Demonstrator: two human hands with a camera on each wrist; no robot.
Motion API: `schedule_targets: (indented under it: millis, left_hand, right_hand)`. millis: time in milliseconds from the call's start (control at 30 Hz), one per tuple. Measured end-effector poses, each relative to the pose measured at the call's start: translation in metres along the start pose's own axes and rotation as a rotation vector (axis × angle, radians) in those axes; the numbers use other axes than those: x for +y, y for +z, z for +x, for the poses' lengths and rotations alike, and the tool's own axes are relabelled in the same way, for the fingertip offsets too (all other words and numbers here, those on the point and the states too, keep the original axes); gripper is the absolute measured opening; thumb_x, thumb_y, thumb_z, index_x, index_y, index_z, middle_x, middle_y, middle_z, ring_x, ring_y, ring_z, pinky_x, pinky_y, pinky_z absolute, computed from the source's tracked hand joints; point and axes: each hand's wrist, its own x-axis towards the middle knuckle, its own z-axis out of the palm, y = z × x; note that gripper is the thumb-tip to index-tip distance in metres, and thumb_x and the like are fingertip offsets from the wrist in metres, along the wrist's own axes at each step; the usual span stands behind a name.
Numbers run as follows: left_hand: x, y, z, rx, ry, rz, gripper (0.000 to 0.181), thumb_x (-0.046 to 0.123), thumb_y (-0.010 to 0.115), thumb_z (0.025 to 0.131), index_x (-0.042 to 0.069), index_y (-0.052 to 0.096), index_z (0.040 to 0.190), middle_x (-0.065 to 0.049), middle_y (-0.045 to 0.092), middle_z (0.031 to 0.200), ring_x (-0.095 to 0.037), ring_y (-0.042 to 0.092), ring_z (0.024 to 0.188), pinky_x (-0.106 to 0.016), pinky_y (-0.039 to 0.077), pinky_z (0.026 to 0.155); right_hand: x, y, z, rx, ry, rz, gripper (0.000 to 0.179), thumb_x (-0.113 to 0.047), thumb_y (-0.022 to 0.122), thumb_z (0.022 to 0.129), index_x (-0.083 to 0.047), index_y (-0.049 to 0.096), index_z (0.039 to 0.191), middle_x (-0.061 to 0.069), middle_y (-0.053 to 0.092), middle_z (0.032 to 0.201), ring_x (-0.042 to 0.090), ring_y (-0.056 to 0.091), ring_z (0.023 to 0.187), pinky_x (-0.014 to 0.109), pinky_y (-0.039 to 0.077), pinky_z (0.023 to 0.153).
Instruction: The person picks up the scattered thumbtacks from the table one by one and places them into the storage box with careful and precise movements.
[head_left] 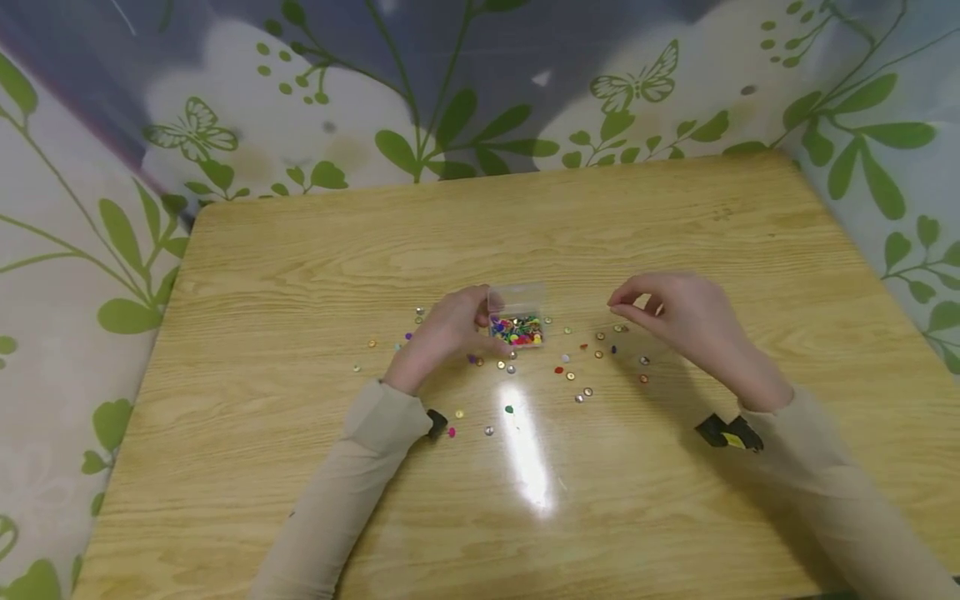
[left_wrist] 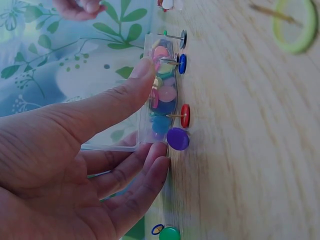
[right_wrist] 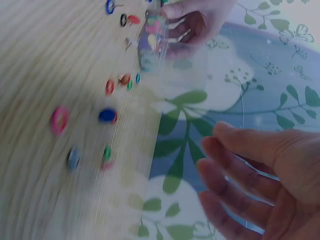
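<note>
On table (head_left: 480, 233), box (head_left: 527, 297) longest crosswise; left fingers (left_wrist: 135, 197) gripping, right fingers (right_wrist: 235, 196) bent, hold unclear

I see the head view looking forward and down across the tabletop (head_left: 300, 250) from above, while the wrist views peer in low and sideways, the left close by the clear box (head_left: 525, 297), the right farther off, all three sharing that box.
</note>
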Motion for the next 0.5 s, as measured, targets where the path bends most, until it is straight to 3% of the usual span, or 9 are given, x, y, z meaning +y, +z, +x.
schedule_targets:
  millis: [267,500]
  left_hand:
    - [0.001,0.000,0.000,0.000,-0.012,-0.012,0.066,0.032,0.091,0.075,0.010,0.060,0.129,-0.004,0.062,0.110,-0.021,0.058,0.103,-0.037,0.050,0.090]
    - [0.002,0.001,0.000,-0.003,-0.012,-0.012,0.066,0.032,0.091,0.075,0.010,0.060,0.129,-0.003,0.062,0.109,-0.021,0.057,0.103,-0.037,0.050,0.090]
  right_hand:
    - [0.019,-0.002,-0.024,-0.147,0.018,-0.085,0.008,-0.017,0.079,0.088,-0.017,0.076,0.095,-0.004,0.075,0.084,0.010,0.063,0.065,0.031,0.046,0.053]
    - [0.026,0.006,-0.033,-0.289,0.057,-0.046,0.016,-0.019,0.086,0.081,-0.024,0.075,0.092,-0.012,0.073,0.085,0.005,0.058,0.068,0.033,0.046,0.058]
